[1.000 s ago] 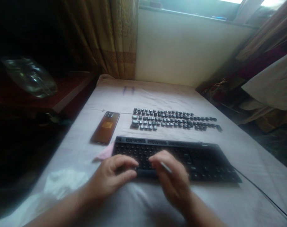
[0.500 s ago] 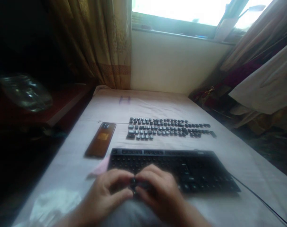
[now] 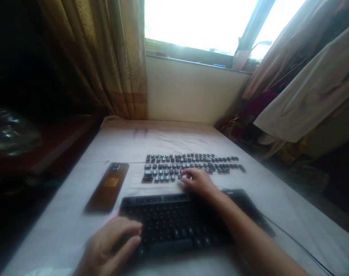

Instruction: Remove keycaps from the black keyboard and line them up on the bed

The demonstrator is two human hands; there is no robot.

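Note:
My right hand [image 3: 199, 180] reaches over the keyboard to the front row of loose keycaps. Its thumb and fingertips close about a small dark keycap [image 3: 180, 177] at that row's right end. My left hand [image 3: 113, 239] rests at the front left corner of the black keyboard [image 3: 163, 222], thumb and forefinger slightly apart, with nothing visible between them. Much of the keyboard shows small bare key posts, while some keys at the front remain on it. Several rows of loose keycaps [image 3: 165, 166] lie beyond it. My right forearm hides the keyboard's middle right.
A brown phone [image 3: 108, 188] lies left of the keyboard on the white sheet [image 3: 65, 209]. A black cable [image 3: 295, 239] runs off to the right. A curtain [image 3: 125, 69] and a window [image 3: 191, 23] are at the back, with hanging clothes [image 3: 300, 99] at the right.
My hands were together over the keyboard's front around a small dark thing. Now my right hand has moved forward to the keycap rows, and my left has shifted left. The view has tilted up.

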